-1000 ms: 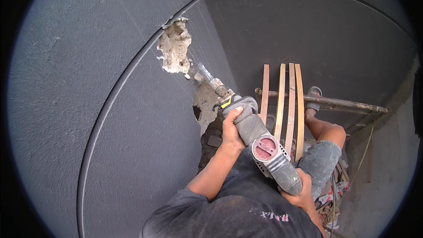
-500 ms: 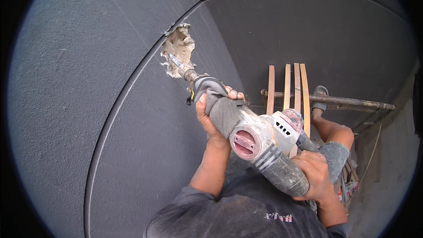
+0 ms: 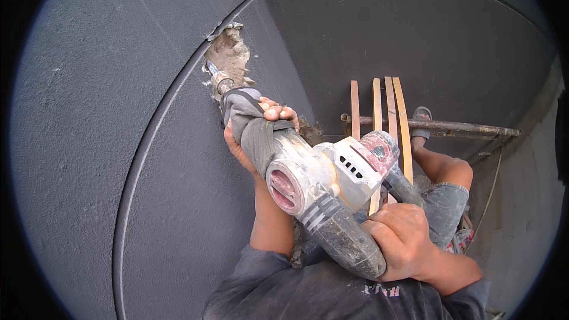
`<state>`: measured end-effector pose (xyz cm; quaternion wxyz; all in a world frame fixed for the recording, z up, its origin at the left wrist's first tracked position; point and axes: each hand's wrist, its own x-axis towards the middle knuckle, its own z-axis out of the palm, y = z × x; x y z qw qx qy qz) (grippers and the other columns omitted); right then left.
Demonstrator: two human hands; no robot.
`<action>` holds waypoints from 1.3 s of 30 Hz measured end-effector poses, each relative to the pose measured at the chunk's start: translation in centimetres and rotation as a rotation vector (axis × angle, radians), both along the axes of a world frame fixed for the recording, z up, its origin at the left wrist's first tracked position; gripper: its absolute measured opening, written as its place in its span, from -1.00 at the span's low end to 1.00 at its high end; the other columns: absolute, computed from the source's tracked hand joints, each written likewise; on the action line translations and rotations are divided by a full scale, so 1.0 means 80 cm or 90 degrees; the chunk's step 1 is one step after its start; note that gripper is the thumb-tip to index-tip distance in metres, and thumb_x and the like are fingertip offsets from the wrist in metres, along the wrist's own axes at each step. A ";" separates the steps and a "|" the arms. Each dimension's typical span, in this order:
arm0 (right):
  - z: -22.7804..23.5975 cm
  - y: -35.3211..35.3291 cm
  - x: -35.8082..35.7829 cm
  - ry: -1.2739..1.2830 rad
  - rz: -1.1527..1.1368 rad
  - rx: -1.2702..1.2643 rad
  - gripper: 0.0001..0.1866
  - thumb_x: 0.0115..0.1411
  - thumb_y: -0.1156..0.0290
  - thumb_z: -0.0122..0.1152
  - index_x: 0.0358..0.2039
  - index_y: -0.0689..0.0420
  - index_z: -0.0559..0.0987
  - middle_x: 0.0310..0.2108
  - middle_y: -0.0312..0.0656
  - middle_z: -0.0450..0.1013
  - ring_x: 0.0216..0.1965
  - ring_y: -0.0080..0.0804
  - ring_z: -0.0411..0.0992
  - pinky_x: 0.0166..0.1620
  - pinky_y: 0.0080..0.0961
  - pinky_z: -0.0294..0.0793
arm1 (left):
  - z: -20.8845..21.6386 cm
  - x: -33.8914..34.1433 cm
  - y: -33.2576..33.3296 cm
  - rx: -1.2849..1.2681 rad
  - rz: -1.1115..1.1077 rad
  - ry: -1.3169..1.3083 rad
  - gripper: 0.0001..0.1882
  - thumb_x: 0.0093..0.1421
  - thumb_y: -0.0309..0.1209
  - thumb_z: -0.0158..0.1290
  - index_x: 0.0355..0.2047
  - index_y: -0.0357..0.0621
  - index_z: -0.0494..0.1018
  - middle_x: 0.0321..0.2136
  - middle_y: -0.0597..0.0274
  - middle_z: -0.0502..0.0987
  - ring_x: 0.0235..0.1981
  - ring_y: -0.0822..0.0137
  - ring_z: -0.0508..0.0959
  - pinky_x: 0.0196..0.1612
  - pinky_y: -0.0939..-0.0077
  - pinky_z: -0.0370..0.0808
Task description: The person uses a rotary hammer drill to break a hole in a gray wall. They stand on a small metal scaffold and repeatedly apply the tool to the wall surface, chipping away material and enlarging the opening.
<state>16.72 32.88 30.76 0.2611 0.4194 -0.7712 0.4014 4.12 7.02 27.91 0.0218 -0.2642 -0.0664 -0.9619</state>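
Both my hands hold a dusty demolition hammer [image 3: 349, 166] that slants up and left toward a dark grey wall. Its front end is wrapped in grey cloth [image 3: 252, 136], and my left hand [image 3: 278, 112] is closed around that wrapping, fingers over the top and thumb on the left side. At the rear, my right hand [image 3: 403, 240] grips the black handle [image 3: 385, 186]. The metal chisel [image 3: 212, 68] reaches the lower left part of a rough, pale hole [image 3: 228, 53] broken into the wall; its very tip is hard to make out.
A curved groove [image 3: 142, 160] runs along the wall beside the hole. Several wooden strips [image 3: 376, 106] stand at the right, near a rusty metal pipe [image 3: 468, 127]. My sandalled foot [image 3: 421, 121] is by the pipe. A second broken patch [image 3: 309, 133] shows behind the hammer.
The hammer has moved left and closer to the hole, with both hands still on it. Less of the chisel shows. The whole view has shifted slightly.
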 end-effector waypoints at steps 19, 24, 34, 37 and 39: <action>0.049 -0.071 0.057 0.031 -0.023 0.024 -0.80 -0.17 0.43 0.27 -0.53 0.19 0.44 -0.60 -0.21 0.36 -0.59 -0.38 0.44 -0.54 -0.45 0.45 | 0.058 0.014 -0.045 0.093 -0.051 -0.021 -0.58 0.16 -0.43 0.34 -0.10 -0.24 0.36 -0.34 0.27 0.53 -0.24 0.38 0.67 0.03 0.34 0.51; 0.000 -0.044 0.024 -0.036 -0.009 0.017 -0.73 -0.03 0.38 0.42 -0.45 0.26 0.51 -0.52 -0.03 0.48 -0.47 -0.16 0.56 -0.39 -0.33 0.57 | 0.019 -0.008 -0.019 0.038 0.021 -0.037 -0.49 0.19 -0.25 0.31 -0.04 -0.31 0.36 -0.29 0.18 0.51 -0.21 0.30 0.66 0.03 0.29 0.53; -0.089 0.077 0.016 -0.298 -0.056 -0.173 -0.59 -0.18 0.47 0.46 -0.25 0.30 0.62 -0.33 0.08 0.58 -0.30 0.13 0.59 -0.21 -0.18 0.57 | -0.055 -0.029 0.087 -0.389 0.039 -0.305 -0.48 0.24 0.05 0.04 -0.11 -0.18 0.51 -0.33 -0.11 0.63 -0.32 -0.06 0.66 -0.22 0.08 0.68; -0.090 0.112 0.022 -0.311 -0.049 -0.120 -0.56 -0.21 0.48 0.44 -0.23 0.30 0.63 -0.32 0.07 0.58 -0.31 0.12 0.59 -0.21 -0.20 0.57 | -0.066 -0.011 0.107 -0.331 0.035 -0.294 -0.47 0.25 0.06 0.02 -0.10 -0.17 0.50 -0.32 -0.10 0.62 -0.27 -0.03 0.66 -0.20 0.06 0.67; -0.096 0.128 0.026 -0.315 -0.034 -0.084 -0.52 -0.25 0.49 0.43 -0.20 0.31 0.63 -0.33 0.04 0.58 -0.32 0.12 0.59 -0.21 -0.21 0.57 | -0.058 0.002 0.119 -0.317 0.061 -0.261 -0.47 0.25 0.07 0.02 -0.12 -0.17 0.51 -0.32 -0.08 0.62 -0.24 0.00 0.65 -0.14 0.09 0.64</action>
